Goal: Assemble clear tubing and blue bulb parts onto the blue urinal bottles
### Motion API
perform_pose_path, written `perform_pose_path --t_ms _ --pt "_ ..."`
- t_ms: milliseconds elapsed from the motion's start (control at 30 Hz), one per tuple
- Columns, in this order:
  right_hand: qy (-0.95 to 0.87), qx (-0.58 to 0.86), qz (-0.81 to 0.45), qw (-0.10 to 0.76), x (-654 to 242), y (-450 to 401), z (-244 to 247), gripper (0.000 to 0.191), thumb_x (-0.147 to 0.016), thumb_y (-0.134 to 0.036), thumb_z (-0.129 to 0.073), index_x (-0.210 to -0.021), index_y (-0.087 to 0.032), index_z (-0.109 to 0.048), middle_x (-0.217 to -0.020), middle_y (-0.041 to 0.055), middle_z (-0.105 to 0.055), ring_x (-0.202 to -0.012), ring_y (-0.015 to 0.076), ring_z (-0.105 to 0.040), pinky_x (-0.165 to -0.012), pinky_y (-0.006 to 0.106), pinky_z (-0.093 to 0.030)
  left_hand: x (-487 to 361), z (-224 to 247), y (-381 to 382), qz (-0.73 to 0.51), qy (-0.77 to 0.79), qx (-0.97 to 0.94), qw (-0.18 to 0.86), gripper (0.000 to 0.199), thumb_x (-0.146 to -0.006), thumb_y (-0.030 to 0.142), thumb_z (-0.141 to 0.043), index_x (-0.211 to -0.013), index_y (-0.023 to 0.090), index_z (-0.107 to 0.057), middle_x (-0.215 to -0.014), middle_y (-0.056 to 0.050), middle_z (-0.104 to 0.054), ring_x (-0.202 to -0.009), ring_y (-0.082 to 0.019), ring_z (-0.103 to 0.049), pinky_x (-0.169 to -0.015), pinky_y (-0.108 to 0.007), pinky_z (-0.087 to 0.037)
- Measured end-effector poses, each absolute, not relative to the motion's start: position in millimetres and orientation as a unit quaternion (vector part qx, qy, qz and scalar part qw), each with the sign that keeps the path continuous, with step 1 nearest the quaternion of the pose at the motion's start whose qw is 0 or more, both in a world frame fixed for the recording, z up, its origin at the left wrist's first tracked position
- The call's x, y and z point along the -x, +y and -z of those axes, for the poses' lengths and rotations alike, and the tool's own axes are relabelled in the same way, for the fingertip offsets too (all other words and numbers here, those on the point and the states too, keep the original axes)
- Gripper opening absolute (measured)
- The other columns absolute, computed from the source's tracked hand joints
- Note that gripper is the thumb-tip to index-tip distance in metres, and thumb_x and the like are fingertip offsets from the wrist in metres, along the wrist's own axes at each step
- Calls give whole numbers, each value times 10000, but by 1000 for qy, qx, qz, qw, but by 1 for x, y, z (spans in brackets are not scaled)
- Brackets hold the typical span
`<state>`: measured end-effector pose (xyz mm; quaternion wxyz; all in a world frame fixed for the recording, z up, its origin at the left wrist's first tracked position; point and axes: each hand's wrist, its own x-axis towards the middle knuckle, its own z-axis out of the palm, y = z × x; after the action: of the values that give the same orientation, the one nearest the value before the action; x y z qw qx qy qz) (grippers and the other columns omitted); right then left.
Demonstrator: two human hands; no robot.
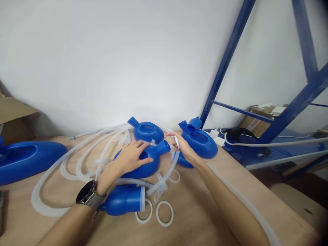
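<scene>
My left hand (pixel 134 157) spans the top of a blue plastic urinal bottle (pixel 151 169), thumb and fingers apart and pressed on its body. The bottle lies with its open neck toward the right. Just right of that mouth, my right hand (pixel 183 147) is closed on a white ring (pixel 176 141), with the index finger stretched out leftward. A clear tube (pixel 170 172) runs below the right hand to a clear plastic clip (pixel 160 184). In front lies a blue cup-shaped piece (pixel 123 200) with a pale rim, beside two loose white rings (pixel 164 213).
More blue bottles stand at the back (pixel 148 131), right (pixel 205 145) and left (pixel 33 159). Coiled clear tubing (pixel 38 194) covers the table's left part. A cardboard box (pixel 17 111) is at far left. A blue metal rack (pixel 222 71) and a power strip (pixel 219 141) are on the right.
</scene>
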<state>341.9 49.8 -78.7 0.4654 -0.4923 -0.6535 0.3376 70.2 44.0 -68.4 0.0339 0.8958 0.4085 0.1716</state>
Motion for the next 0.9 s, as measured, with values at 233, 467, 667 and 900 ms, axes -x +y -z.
perform_pose_path --t_ms 233,467,667,900 --pt "-636 525 -308 475 -321 50 92 426 -833 -293 -500 -1199 -271 -717 -1021 36 -506 -1054 253 -557 -1079 490 -432 -64 65 50 -170 388 -903 73 616 -912 586 -701 -1408 227 -633 -1319 -140 -687 -1185 -357 -661 -1011 -484 -515" --pt "-640 497 -334 481 -318 45 85 423 -770 -234 -565 -1190 -260 -608 -1117 43 -601 -936 196 -630 -760 319 -538 -49 63 62 -170 359 -907 141 654 -851 592 -764 -1393 247 -641 -1340 -103 -706 -1206 -322 -671 -1050 -425 -515" --pt "-689 453 -361 436 -326 31 59 106 -767 -258 -709 -854 -226 -659 -948 37 -722 -930 232 -705 -823 366 -570 -39 60 66 -161 354 -903 182 690 -819 639 -778 -1384 264 -650 -1334 -88 -718 -1213 -329 -674 -1042 -430 -527" --pt "-698 438 -332 459 -331 33 58 131 -789 -279 -715 -847 -218 -614 -964 47 -757 -924 235 -755 -850 387 -614 -39 61 66 -167 350 -902 189 684 -823 629 -778 -1384 260 -651 -1345 -95 -712 -1220 -333 -667 -1055 -449 -518"
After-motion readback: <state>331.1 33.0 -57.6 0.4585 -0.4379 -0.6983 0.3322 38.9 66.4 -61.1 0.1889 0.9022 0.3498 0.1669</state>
